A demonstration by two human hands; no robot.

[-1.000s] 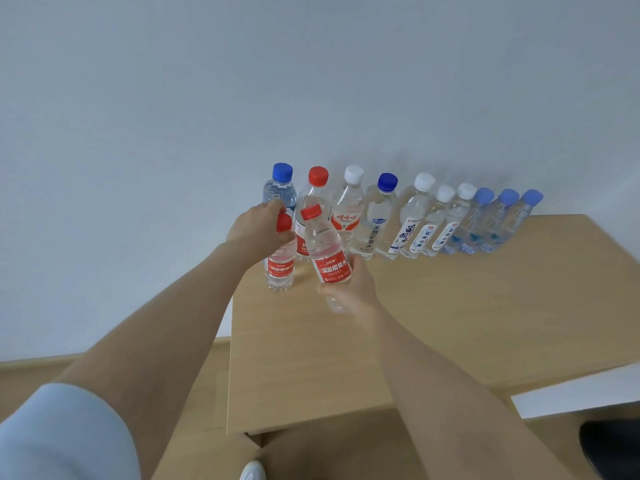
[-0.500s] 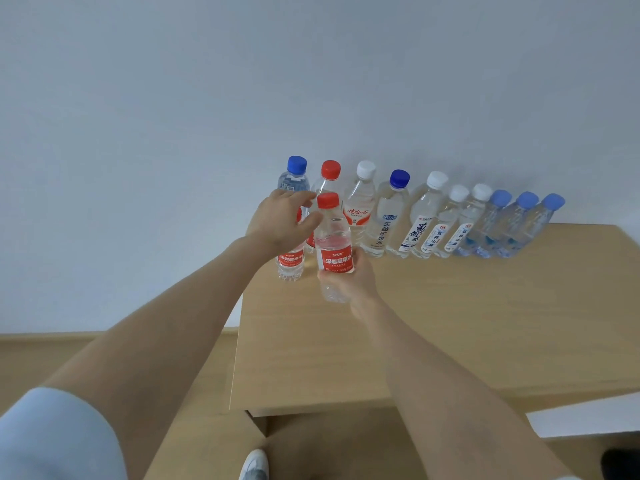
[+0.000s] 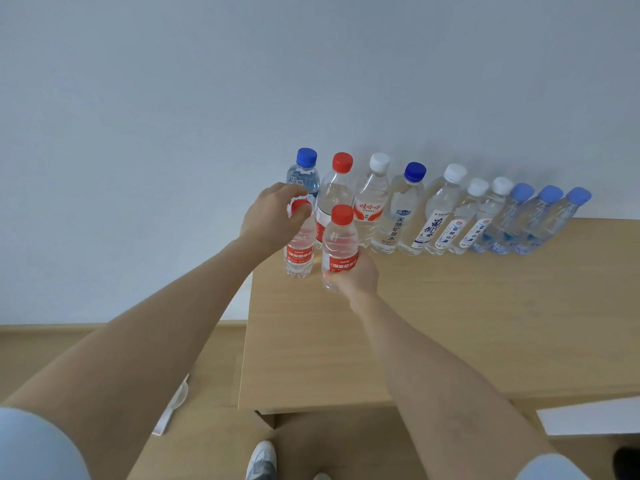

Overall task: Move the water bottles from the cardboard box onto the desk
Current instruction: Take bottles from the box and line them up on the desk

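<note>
Bottles: ten stand in a row [image 3: 408,220] against the wall [image 3: 311,64] at the back edge of the desk [image 3: 450,323], centre to right of frame, with two more red-capped ones in front of its left end. Left hand [image 3: 273,220] is curled over the cap of the left bottle [image 3: 299,252], which stands on the desk corner. Right hand [image 3: 353,277] grips the lower body of the right bottle [image 3: 339,244], upright just beside it, base hidden so can't tell if it's down; brown surface at bottom centre is probably the box [image 3: 346,445].
</note>
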